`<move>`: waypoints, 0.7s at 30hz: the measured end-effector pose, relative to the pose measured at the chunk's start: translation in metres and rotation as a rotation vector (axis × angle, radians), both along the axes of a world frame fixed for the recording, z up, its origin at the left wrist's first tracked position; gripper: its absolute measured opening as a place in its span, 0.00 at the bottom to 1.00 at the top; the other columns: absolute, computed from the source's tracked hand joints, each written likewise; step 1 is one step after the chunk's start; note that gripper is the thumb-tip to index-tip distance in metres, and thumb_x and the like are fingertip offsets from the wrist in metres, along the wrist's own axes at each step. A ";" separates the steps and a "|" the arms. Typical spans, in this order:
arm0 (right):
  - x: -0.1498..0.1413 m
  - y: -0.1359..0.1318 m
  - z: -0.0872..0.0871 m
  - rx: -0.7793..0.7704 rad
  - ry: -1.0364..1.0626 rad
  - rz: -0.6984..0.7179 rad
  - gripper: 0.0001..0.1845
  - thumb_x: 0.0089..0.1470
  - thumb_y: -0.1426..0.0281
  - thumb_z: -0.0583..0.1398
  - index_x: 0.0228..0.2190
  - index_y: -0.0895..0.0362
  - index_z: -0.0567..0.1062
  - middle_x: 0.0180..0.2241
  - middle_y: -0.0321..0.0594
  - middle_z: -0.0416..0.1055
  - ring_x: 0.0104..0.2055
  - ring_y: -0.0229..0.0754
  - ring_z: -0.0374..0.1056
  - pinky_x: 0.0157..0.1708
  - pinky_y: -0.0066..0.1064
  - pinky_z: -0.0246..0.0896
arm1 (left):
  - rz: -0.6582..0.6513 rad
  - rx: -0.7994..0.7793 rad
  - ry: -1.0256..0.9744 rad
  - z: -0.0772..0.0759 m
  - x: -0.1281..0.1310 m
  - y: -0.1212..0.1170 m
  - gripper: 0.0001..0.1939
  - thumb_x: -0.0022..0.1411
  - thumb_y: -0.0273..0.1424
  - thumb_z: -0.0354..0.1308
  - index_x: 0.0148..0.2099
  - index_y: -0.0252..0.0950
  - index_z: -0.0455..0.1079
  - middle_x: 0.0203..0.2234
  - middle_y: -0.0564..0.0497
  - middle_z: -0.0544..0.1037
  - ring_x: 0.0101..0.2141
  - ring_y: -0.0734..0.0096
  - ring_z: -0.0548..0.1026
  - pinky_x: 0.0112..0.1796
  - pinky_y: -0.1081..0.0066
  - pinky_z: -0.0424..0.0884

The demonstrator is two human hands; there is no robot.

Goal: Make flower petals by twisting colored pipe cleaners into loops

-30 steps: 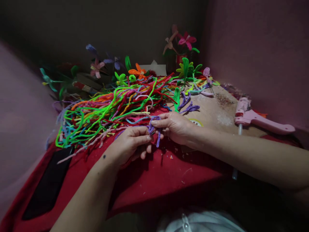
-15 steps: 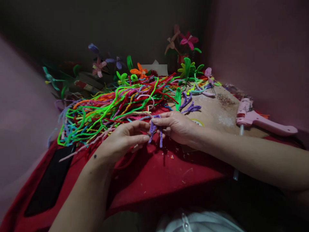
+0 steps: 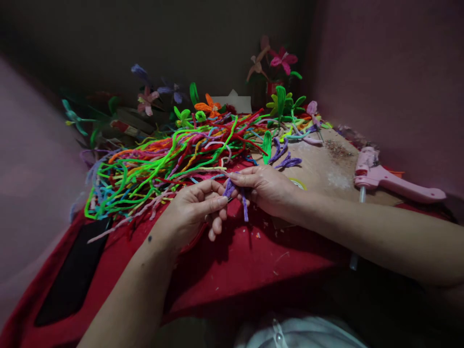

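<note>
Purple stem [image 3: 229,187]: up in the air over the red cloth [image 3: 235,275], between the left hand [image 3: 203,205] and the right hand [image 3: 263,189]. It is bent, and one end hangs straight down under the right fingers.
Left hand: thumb and pointing finger pinch the low side of the bend. The other fingers are curled in loosely.
Right hand: thumb and finger pinch the top of the bend, and the rest are tucked under. I can't see all of its grip.
What changed: a moment ago two purple ends dangled side by side; now I see just one hanging free, a bit more to the right. The left fingers have curled in, so their tips show below the thumb. A second ago there was a round purple loop on top; now it looks squashed.
What stayed: the big messy pile [image 3: 174,159] of bright stems, just behind the hands. The black phone [image 3: 74,270] lies at the left, and the pink glue gun [image 3: 384,181] sits at the right.
Near the right hand: a green leaf [image 3: 267,146] and purple petals [image 3: 289,161] lie behind it, by the tape [image 3: 299,183].
</note>
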State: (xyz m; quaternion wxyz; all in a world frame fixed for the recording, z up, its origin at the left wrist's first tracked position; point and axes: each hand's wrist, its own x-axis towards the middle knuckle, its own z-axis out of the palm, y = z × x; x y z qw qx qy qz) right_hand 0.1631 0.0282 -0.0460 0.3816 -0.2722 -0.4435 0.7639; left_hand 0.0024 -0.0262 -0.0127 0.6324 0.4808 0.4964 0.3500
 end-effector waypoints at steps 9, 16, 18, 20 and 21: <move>0.000 0.000 0.002 -0.002 -0.014 0.008 0.07 0.46 0.70 0.64 0.22 0.61 0.74 0.19 0.35 0.70 0.19 0.30 0.61 0.21 0.24 0.56 | 0.116 0.054 0.041 -0.001 0.005 -0.001 0.08 0.54 0.34 0.60 0.32 0.35 0.66 0.18 0.56 0.72 0.12 0.80 0.65 0.10 0.79 0.63; 0.001 -0.006 0.003 0.044 -0.147 0.086 0.03 0.44 0.73 0.62 0.25 0.61 0.73 0.19 0.36 0.70 0.15 0.30 0.60 0.15 0.23 0.54 | 0.173 0.225 0.216 -0.009 0.011 -0.002 0.08 0.55 0.34 0.59 0.34 0.36 0.65 0.18 0.55 0.73 0.13 0.76 0.68 0.11 0.78 0.62; 0.000 -0.005 0.000 0.081 -0.193 0.052 0.02 0.43 0.74 0.62 0.24 0.61 0.73 0.19 0.36 0.69 0.14 0.31 0.59 0.14 0.24 0.56 | 0.203 0.259 0.257 -0.011 0.014 -0.002 0.06 0.55 0.32 0.58 0.33 0.37 0.64 0.17 0.56 0.73 0.12 0.76 0.67 0.10 0.79 0.60; -0.001 -0.004 -0.002 0.117 -0.231 0.034 0.02 0.42 0.74 0.61 0.23 0.60 0.73 0.18 0.35 0.69 0.14 0.31 0.60 0.14 0.24 0.56 | 0.234 0.275 0.287 -0.012 0.017 -0.002 0.06 0.55 0.31 0.58 0.32 0.37 0.63 0.16 0.57 0.72 0.10 0.77 0.66 0.09 0.79 0.59; 0.000 -0.004 -0.002 0.131 -0.239 0.036 0.02 0.43 0.74 0.61 0.23 0.60 0.73 0.18 0.35 0.69 0.14 0.32 0.60 0.14 0.24 0.56 | 0.244 0.277 0.296 -0.012 0.018 -0.002 0.05 0.55 0.30 0.58 0.32 0.37 0.63 0.15 0.57 0.72 0.10 0.77 0.66 0.09 0.79 0.59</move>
